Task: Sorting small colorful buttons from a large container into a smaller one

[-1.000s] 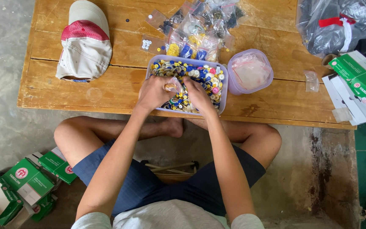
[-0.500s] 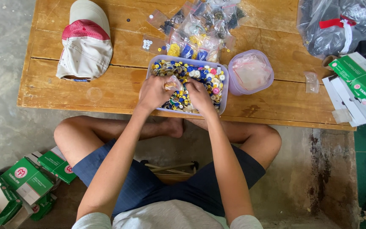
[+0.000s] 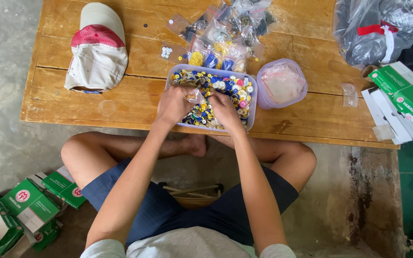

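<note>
we sit at a low wooden plank table with a pale lilac rectangular plastic tub of mixed coloured buttons at its near edge, a small clear plastic bag held over it between our left hand and right hand, both sets of fingers pinching the bag. we judge the bag light, limp and slippery, best gripped at its mouth, and the buttons small, hard and prone to scatter. far behind lies a heap of filled button bags, a red-and-white cap to the left.
</note>
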